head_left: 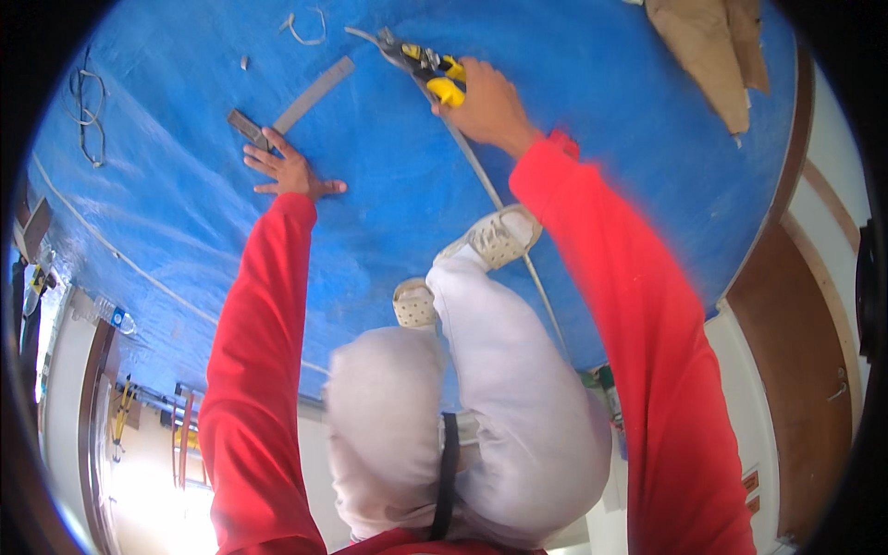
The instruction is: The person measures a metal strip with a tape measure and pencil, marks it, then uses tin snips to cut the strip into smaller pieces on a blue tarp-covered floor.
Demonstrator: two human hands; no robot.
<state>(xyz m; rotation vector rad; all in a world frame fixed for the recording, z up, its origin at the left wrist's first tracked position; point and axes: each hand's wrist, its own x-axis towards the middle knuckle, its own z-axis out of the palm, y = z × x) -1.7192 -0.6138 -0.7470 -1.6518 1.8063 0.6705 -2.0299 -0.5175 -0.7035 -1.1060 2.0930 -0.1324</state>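
My right hand (493, 109) grips tin snips (418, 59) by their yellow handles, their dark jaws pointing left over the blue sheet (388, 213). The jaws look parted, with nothing clearly between them. My left hand (291, 172) lies on the sheet with its fingers spread and holds nothing. Its fingertips are at a try square (314, 94), close to the dark stock; whether they touch it I cannot tell. A long thin pale strip (476, 166) runs from near the snips down past my shoe (499, 239).
Bent wire (90, 120) lies at far left, a thin loop (319, 28) and a small metal piece (244, 63) at the top. Brown cardboard (703, 55) sits at far right. A plastic bottle (118, 317) is at left, a brown door (795, 342) at right.
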